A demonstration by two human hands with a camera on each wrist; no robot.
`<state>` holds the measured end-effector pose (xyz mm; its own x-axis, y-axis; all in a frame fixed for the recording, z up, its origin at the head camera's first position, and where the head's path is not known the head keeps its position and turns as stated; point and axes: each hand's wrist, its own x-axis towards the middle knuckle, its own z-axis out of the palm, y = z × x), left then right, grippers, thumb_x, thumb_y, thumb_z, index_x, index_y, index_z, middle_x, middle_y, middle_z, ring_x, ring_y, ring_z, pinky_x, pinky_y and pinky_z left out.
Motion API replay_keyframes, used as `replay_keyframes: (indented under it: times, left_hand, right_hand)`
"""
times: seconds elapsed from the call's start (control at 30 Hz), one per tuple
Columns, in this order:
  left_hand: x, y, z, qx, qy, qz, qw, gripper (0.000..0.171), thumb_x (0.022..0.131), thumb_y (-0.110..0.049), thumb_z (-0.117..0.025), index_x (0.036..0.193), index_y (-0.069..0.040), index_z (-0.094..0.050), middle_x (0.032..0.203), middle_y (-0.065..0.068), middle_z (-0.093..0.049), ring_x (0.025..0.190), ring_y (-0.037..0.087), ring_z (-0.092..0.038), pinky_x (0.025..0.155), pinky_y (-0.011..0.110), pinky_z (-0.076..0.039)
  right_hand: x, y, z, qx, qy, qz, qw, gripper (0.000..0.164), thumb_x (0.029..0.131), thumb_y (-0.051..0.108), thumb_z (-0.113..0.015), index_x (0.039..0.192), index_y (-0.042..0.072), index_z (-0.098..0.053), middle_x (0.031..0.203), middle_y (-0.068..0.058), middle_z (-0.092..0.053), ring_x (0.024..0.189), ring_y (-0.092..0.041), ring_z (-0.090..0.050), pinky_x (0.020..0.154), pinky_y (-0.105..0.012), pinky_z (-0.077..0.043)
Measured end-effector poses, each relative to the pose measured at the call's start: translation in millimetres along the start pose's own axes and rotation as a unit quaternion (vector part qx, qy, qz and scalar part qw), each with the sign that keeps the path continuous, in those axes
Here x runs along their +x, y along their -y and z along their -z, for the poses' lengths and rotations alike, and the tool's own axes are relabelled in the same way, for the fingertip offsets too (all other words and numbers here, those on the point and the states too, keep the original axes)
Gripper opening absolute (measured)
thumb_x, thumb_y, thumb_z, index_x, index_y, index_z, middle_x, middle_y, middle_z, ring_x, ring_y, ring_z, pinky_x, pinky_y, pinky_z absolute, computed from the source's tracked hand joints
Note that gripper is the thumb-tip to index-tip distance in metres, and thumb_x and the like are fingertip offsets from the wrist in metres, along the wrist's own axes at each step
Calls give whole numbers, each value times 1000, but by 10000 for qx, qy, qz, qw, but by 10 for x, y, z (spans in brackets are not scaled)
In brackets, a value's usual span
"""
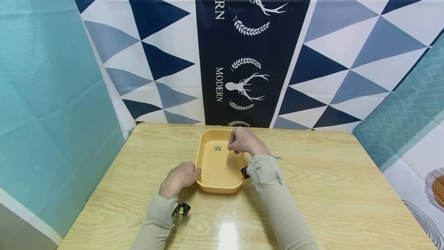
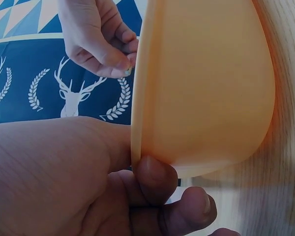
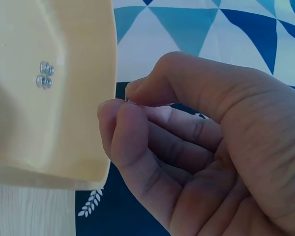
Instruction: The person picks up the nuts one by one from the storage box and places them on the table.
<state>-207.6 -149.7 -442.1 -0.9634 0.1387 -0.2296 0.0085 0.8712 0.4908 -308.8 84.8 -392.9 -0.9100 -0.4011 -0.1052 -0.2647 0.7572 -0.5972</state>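
Observation:
My left hand (image 1: 178, 178) grips the near left rim of a yellow plastic tray (image 1: 217, 174), its thumb and fingers on either side of the wall in the left wrist view. Over the tray's far right side is my right hand (image 1: 247, 142), thumb and fingertips pinched together. A tiny shiny piece (image 2: 128, 72) shows at those fingertips; most of it is hidden, so its kind is unclear. Inside the tray, several small silvery, spool-like pieces (image 3: 45, 74) lie grouped on the floor toward the far end.
More small silvery pieces (image 1: 276, 157) lie on the wooden table (image 1: 329, 188) just right of the tray, partly hidden by the right wrist. A patterned cloth (image 1: 239, 49) hangs behind the table's far edge, with a teal sheet (image 1: 52, 68) on the left.

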Motion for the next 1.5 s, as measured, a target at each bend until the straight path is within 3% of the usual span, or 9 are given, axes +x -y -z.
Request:
replay_keyframes:
  times: [0.9, 1.13, 1.5]
  left_hand:
    - [3, 19, -13, 50, 10, -36, 10000, 41, 104, -27, -47, 65, -14, -49, 60, 0, -44, 52, 14, -38, 50, 28, -32]
    - [-1, 16, -9, 92, 11, -21, 10000, 40, 104, -27, -47, 66, -14, -51, 61, 1, -45, 53, 14, -39, 50, 28, -32]
    - [-11, -10, 4, 56, 21, 4, 10000, 39, 104, -26, -47, 67, -13, -52, 62, 1, -45, 53, 14, -39, 50, 28, -33]
  right_hand:
    - [-108, -202, 130, 41, -106, -74, 9999, 4, 80, 3, -68, 83, 2, -70, 68, -7, -70, 57, -15, -67, 56, -26, -51]
    - [-149, -254, 169, 189, -145, -45, 9997, 5, 82, 3, -67, 85, 0, -70, 73, -6, -69, 60, -14, -68, 61, -27, -55]
    - [-190, -327, 241, 27, -259, 7, 9997, 3, 81, 5, -68, 80, 4, -70, 66, -4, -68, 58, -15, -65, 60, -26, -49]
